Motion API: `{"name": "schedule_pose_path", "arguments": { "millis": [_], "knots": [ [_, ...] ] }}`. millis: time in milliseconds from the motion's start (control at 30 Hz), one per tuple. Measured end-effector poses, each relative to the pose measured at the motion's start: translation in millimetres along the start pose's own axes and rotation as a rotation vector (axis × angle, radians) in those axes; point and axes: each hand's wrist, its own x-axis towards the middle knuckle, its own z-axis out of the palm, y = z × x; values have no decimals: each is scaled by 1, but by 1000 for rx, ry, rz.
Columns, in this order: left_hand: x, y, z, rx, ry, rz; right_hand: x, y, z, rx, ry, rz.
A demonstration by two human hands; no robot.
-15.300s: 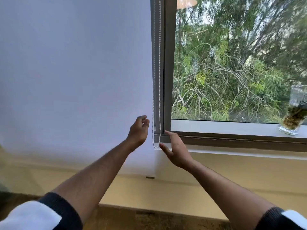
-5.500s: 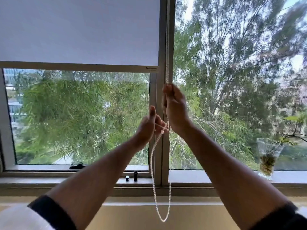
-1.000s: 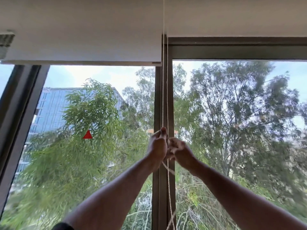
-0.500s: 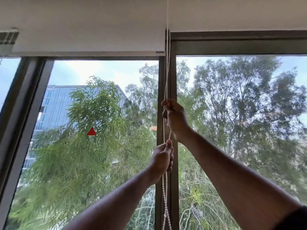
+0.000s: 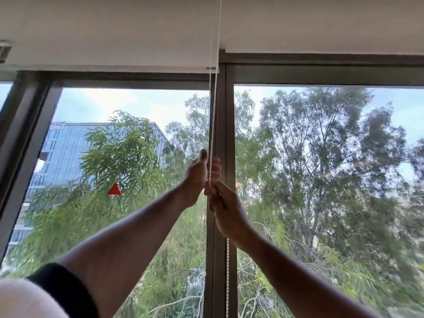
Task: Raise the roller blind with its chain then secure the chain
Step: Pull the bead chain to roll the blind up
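The white roller blind [image 5: 110, 42] is rolled up high, its bottom bar level with the top of the left window pane. Its white bead chain [image 5: 213, 125] hangs down along the dark central mullion [image 5: 221, 138]. My left hand [image 5: 199, 174] is raised with its fingers curled round the chain. Just below it, my right hand [image 5: 226, 208] grips the chain in a fist, and the chain runs on downward beneath that hand.
Dark window frames [image 5: 25, 134] border two large panes showing trees and a glass building [image 5: 66, 148]. A white ceiling or pelmet [image 5: 321, 21] spans the top. A small red triangle [image 5: 114, 189] shows on the left pane.
My left hand has moved up the chain and my right hand has come down, so the left is now the upper one. The blind's bottom bar sits slightly higher against the frame.
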Motion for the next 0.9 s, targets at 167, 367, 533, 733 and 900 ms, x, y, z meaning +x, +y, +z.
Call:
{"name": "schedule_pose_path", "arguments": {
  "millis": [167,367,533,733,900],
  "knots": [
    [9,26,37,-1,-59,-43,-3,13,-18,-97,-24,-18],
    [5,7,35,27,-28,19,-4,28,-29,-116,-138,11],
    [-6,-34,37,108,-9,55,-9,34,-42,112,-232,291],
    [-32,-46,42,166,21,155,48,0,-57,396,-12,412],
    [-48,-61,43,134,-45,118,105,-46,-55,662,87,449]
  ]
}}
